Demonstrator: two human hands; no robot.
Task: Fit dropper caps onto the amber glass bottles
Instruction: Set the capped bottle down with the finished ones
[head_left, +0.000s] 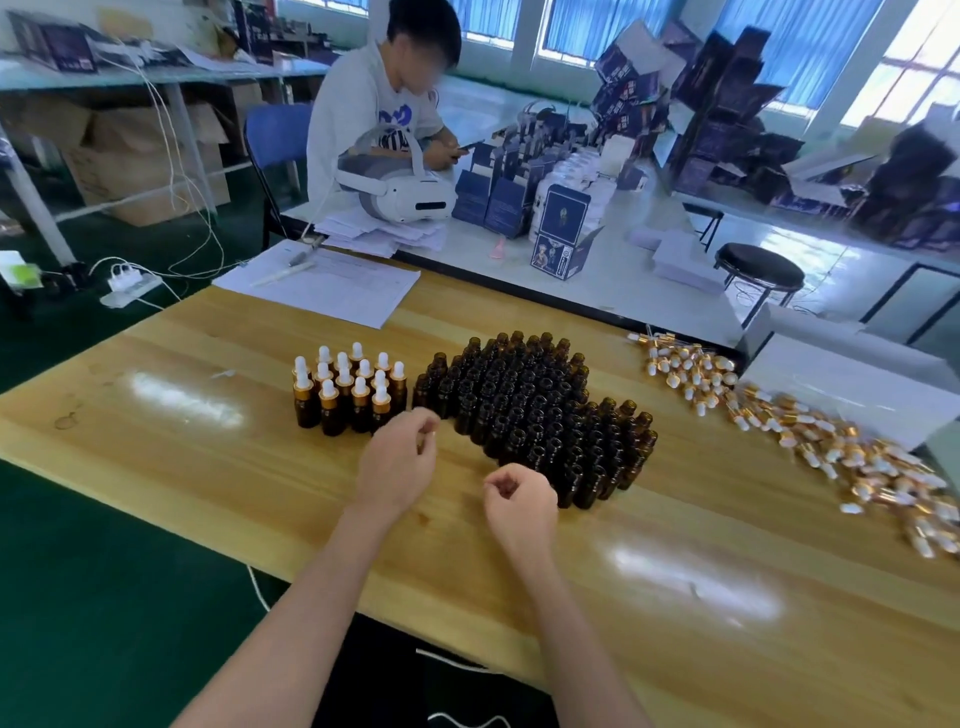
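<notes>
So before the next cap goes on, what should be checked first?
1. Any open bottles left: ok, many stand upright.
2. Supply of caps: ok, a pile lies to the right of them.
3. Finished capped bottles kept apart: ok, grouped on the left.
4. Is the left hand free: cannot tell, fingers curled.
5. Is the right hand free: cannot tell, fingers curled.

Honestly, nothing legible here. The dark blue boxes (561, 228) have printed artwork and tiny lettering, the paper sheets (332, 283) show faint form lines, and the seated person's shirt (392, 117) has a blue print, but it's all too blurry to read.
</notes>
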